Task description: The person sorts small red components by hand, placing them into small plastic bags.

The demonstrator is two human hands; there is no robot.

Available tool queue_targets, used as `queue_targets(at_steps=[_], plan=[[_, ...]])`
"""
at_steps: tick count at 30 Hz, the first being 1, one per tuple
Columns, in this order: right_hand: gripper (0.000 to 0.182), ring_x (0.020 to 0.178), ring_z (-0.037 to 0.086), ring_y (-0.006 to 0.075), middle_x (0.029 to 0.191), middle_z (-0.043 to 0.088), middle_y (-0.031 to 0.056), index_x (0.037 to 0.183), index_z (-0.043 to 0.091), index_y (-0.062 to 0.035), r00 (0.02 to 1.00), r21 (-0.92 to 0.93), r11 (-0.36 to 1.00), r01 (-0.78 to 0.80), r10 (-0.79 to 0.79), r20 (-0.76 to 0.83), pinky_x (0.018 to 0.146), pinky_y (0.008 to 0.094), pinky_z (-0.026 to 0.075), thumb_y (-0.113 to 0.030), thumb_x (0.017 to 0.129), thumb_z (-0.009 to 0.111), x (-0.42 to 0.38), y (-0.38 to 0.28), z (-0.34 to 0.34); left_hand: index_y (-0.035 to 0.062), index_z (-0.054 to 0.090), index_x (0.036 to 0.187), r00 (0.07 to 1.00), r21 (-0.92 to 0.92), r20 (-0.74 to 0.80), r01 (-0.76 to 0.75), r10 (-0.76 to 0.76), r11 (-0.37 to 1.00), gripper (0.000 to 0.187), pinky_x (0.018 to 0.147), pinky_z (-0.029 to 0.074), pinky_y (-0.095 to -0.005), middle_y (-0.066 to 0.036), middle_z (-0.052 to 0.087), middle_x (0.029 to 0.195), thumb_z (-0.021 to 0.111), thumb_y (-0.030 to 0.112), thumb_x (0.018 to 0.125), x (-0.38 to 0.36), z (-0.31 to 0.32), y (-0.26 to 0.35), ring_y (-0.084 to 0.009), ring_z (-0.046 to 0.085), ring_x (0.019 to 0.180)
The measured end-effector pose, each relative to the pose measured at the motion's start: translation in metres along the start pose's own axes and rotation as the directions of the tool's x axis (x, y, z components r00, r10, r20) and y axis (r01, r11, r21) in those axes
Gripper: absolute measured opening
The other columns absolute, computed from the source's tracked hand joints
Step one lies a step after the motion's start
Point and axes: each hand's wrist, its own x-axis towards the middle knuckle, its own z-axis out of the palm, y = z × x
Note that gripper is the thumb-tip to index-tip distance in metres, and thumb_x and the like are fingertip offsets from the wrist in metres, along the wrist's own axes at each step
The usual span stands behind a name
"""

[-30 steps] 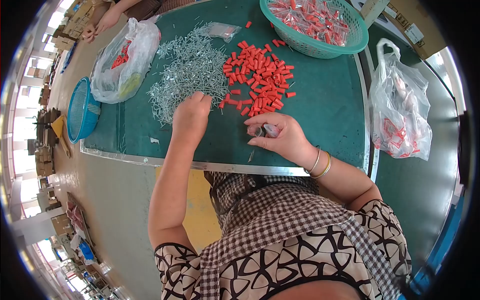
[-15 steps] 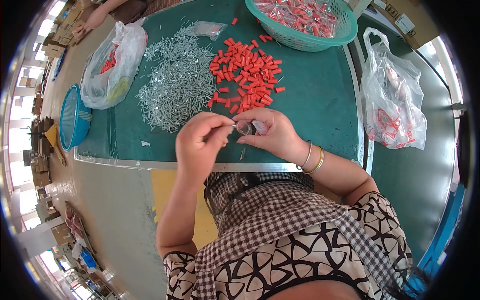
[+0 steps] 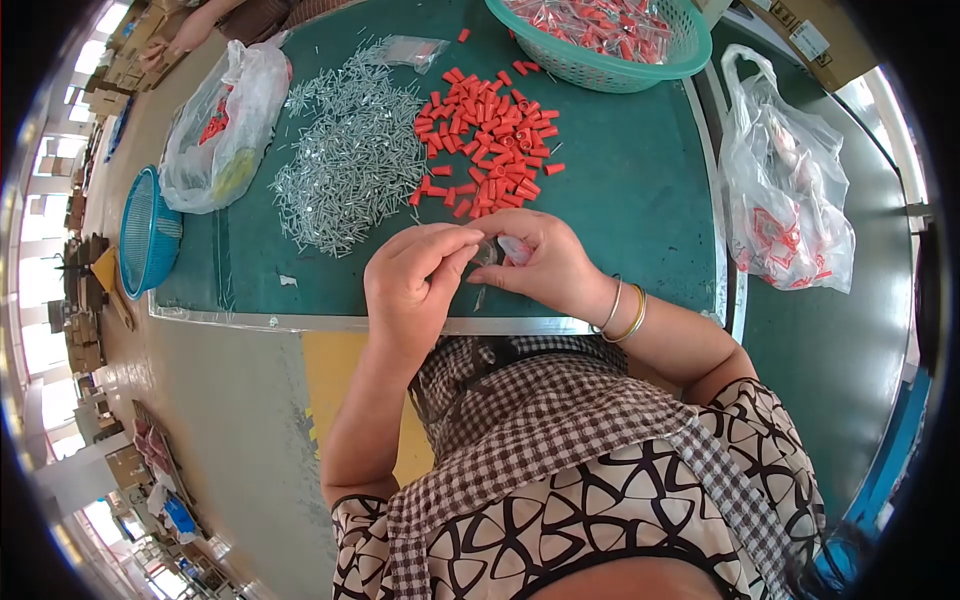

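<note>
Both hands meet above the front part of the green table [image 3: 640, 160]. My right hand [image 3: 548, 262], with bangles at the wrist, is closed on a small clear plastic bag [image 3: 515, 250]. The fingers of my left hand [image 3: 420, 278] are pinched together at the bag's mouth; what they hold is hidden. Beyond my left hand spreads a heap of silver screws or nails [image 3: 350, 155]. Beside it, straight beyond my right hand, lies a pile of red plastic plugs [image 3: 490, 135].
A green basket [image 3: 600, 75] of filled packets stands at the back. A flat packet [image 3: 412, 52] lies near it. Plastic bags sit left [image 3: 225, 140] and right [image 3: 785, 190]. A blue basket [image 3: 150, 235] is beyond the left edge. Another person's hand [image 3: 160, 52] shows top left.
My left fingers have moved right to the bag's mouth, and the small metal piece seen in them earlier is now out of sight. The view has shifted slightly.
</note>
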Motion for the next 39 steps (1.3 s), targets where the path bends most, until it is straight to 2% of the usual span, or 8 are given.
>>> queue_targets(at_steps=[8, 11, 17, 21, 30, 34, 38, 39], plan=[[0.043, 0.067, 0.048, 0.0128, 0.080, 0.059, 0.0031, 0.111, 0.067, -0.0069, 0.998, -0.046, 0.997, -0.061, 0.061, -0.003, 0.063, 0.0296, 0.046, -0.014, 0.072, 0.083, 0.000, 0.005, 0.001, 0.0047, 0.066, 0.107, 0.936, 0.337, 0.166, -0.349, 0.309, 0.874, 0.038, 0.063, 0.052, -0.0336, -0.007, 0.070, 0.098, 0.070, -0.005, 0.071, 0.007, -0.002, 0.005, -0.0242, 0.063, 0.073], [0.042, 0.068, 0.050, 0.0131, 0.081, 0.061, 0.0031, 0.111, 0.067, -0.0067, 0.995, -0.057, 0.994, -0.095, 0.095, -0.001, 0.064, 0.0297, 0.046, -0.014, 0.072, 0.083, 0.000, 0.003, 0.000, 0.0045, 0.066, 0.108, 0.932, 0.330, 0.215, -0.350, 0.291, 0.877, 0.039, 0.065, 0.053, -0.0339, -0.008, 0.069, 0.103, 0.070, -0.005, 0.070, 0.006, -0.002, 0.004, -0.0251, 0.064, 0.076], [0.040, 0.071, 0.053, 0.0121, 0.090, 0.067, 0.0008, 0.112, 0.068, -0.0076, 0.996, 0.089, 0.992, -0.084, 0.082, 0.033, 0.068, 0.0276, 0.049, -0.012, 0.074, 0.081, 0.000, 0.001, 0.000, 0.0038, 0.069, 0.101, 0.981, 0.235, -0.051, -0.168, 0.185, 0.957, 0.023, 0.068, 0.054, -0.0332, -0.010, 0.070, 0.096, 0.068, -0.004, 0.080, 0.010, -0.015, -0.007, -0.0243, 0.067, 0.081], [0.042, 0.085, 0.061, 0.0103, 0.094, 0.069, 0.0028, 0.114, 0.067, -0.0061, 0.993, 0.050, 0.995, -0.091, 0.087, 0.084, 0.075, 0.0273, 0.050, -0.004, 0.074, 0.081, 0.001, -0.008, -0.003, 0.0037, 0.070, 0.097, 0.970, 0.253, -0.128, 0.233, -0.206, 0.939, 0.015, 0.065, 0.051, -0.0314, -0.011, 0.069, 0.090, 0.065, -0.002, 0.085, 0.011, -0.019, -0.042, -0.0243, 0.065, 0.074], [0.042, 0.088, 0.065, 0.0125, 0.093, 0.070, 0.0045, 0.114, 0.067, -0.0045, 0.998, 0.014, 1.000, -0.024, 0.023, 0.060, 0.080, 0.0284, 0.051, -0.002, 0.074, 0.080, 0.002, -0.005, -0.002, 0.0047, 0.066, 0.104, 0.974, 0.687, 0.058, 0.120, -0.220, 0.716, 0.022, 0.077, 0.051, -0.0434, -0.015, 0.064, 0.097, 0.065, 0.008, 0.083, 0.026, 0.011, -0.079, -0.0355, 0.063, 0.089], [0.039, 0.081, 0.063, 0.0131, 0.092, 0.070, 0.0021, 0.111, 0.068, -0.0072, 1.000, 0.035, 0.999, -0.010, 0.009, 0.027, 0.072, 0.0282, 0.051, -0.010, 0.074, 0.080, 0.001, 0.004, -0.001, 0.0040, 0.064, 0.103, 0.990, 0.675, 0.010, 0.098, -0.142, 0.731, 0.021, 0.072, 0.052, -0.0428, -0.015, 0.065, 0.094, 0.064, 0.004, 0.081, 0.025, 0.010, -0.084, -0.0342, 0.065, 0.083], [0.039, 0.077, 0.059, 0.0106, 0.092, 0.070, 0.0017, 0.112, 0.068, -0.0071, 0.999, 0.018, 0.999, -0.045, 0.045, 0.013, 0.070, 0.0260, 0.050, -0.008, 0.075, 0.080, 0.003, 0.001, -0.002, 0.0039, 0.064, 0.095, 0.951, 0.282, -0.099, 0.310, -0.294, 0.908, 0.023, 0.068, 0.052, -0.0390, -0.011, 0.065, 0.089, 0.067, -0.005, 0.075, 0.020, -0.007, -0.045, -0.0300, 0.064, 0.078], [0.039, 0.074, 0.057, 0.0107, 0.091, 0.069, 0.0016, 0.112, 0.068, -0.0069, 0.999, 0.041, 0.998, -0.051, 0.051, -0.004, 0.069, 0.0260, 0.049, -0.008, 0.075, 0.079, 0.001, 0.003, -0.001, 0.0033, 0.064, 0.095, 0.981, 0.289, -0.049, 0.195, -0.189, 0.937, 0.021, 0.067, 0.052, -0.0370, -0.010, 0.065, 0.089, 0.067, -0.006, 0.076, 0.017, -0.009, -0.033, -0.0283, 0.063, 0.076]])
